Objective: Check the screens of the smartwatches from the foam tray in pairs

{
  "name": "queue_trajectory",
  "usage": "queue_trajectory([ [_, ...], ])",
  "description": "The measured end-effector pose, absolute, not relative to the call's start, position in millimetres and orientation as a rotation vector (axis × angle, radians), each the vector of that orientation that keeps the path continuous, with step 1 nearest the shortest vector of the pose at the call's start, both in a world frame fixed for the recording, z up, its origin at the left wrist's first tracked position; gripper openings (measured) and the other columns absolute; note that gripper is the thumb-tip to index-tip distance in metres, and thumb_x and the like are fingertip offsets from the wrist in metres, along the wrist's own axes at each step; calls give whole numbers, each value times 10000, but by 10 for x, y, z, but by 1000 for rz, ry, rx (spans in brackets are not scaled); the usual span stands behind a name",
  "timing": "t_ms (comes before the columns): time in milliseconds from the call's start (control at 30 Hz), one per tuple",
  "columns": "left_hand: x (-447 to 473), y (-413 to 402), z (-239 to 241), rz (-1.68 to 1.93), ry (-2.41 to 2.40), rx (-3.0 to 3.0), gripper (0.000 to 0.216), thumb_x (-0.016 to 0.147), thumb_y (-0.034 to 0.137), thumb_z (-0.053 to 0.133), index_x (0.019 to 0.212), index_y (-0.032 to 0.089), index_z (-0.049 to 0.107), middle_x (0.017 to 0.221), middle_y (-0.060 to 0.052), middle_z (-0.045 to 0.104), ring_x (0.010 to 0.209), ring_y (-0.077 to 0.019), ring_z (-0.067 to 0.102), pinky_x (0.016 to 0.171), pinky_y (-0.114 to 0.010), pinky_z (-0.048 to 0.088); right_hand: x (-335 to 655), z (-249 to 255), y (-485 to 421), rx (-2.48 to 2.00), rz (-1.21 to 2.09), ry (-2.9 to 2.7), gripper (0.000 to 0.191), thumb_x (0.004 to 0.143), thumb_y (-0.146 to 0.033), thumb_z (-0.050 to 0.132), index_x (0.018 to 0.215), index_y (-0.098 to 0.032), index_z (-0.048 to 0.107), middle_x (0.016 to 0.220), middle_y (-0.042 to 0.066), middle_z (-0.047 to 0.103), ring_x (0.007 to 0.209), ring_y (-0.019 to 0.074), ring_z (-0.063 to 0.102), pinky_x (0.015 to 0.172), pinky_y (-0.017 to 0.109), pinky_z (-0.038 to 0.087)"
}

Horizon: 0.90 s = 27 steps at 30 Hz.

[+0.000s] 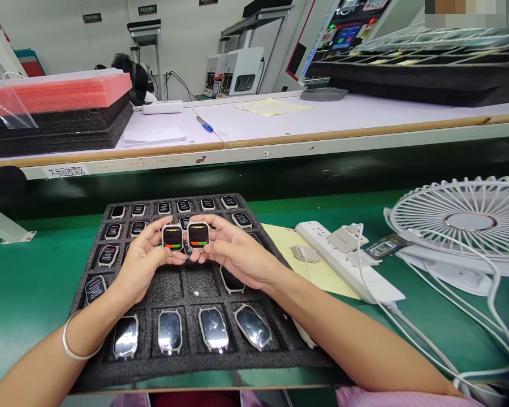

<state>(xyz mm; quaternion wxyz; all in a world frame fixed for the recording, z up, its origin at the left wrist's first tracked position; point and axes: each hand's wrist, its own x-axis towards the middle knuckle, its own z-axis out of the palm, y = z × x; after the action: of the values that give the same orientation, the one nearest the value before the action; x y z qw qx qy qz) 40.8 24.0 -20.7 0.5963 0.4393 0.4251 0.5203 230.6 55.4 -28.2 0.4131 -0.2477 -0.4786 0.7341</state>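
My left hand point(143, 261) grips a smartwatch body point(172, 238) whose screen is lit with red and green bands. My right hand point(236, 252) holds a second lit smartwatch body point(198, 235) right beside it. Both are held side by side above a black foam tray point(182, 282). The tray's pockets hold several more watch bodies: dark-screened ones along the near row point(170, 330), lit ones with text at the far rows point(138, 210). A few pockets under my hands are empty.
A white power strip point(348, 263) with plugs and cables lies right of the tray on a yellow sheet point(290, 249). A white desk fan point(466, 223) sits at far right. Beyond a raised shelf, pink and black foam stacks point(55, 110) and black trays point(415, 76).
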Motion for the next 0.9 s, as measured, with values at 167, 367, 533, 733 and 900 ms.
queue_trajectory([
  [167,406,236,-216,1210,986,1036,724,669,149,687,1360,185,474,1042,-50,686,713,-170,729,708,-296,612,2315,-292,571,-621,1843,-1193,490,713,-48,598,1175,-201,536,835,-6,697,731,128,688,688,248,509],
  [367,399,231,-227,1217,962,1068,644,684,138,679,1301,176,499,1067,-59,680,718,-160,728,707,-287,611,2314,-293,571,-616,1855,-1192,488,720,-51,604,1179,-201,537,860,-6,699,740,126,697,710,252,525],
  [533,416,254,-271,1242,963,1106,575,683,113,690,1229,188,531,1042,-35,667,688,-135,718,700,-267,605,2313,-276,566,-627,1858,-1190,477,718,-43,610,1163,-202,544,880,-4,701,727,124,695,697,251,527],
  [733,410,256,-274,1240,966,1139,546,697,103,678,1214,194,526,1010,-22,658,674,-121,710,689,-254,598,2312,-275,562,-623,1860,-1198,430,751,-68,631,1151,-199,545,880,-2,700,724,122,695,699,251,525],
  [900,413,257,-269,1239,974,1138,549,694,113,682,1212,187,518,1018,-24,652,681,-123,709,690,-254,597,2320,-287,567,-611,1858,-1218,457,750,-65,643,1174,-199,539,863,-4,697,734,125,693,714,254,523],
])
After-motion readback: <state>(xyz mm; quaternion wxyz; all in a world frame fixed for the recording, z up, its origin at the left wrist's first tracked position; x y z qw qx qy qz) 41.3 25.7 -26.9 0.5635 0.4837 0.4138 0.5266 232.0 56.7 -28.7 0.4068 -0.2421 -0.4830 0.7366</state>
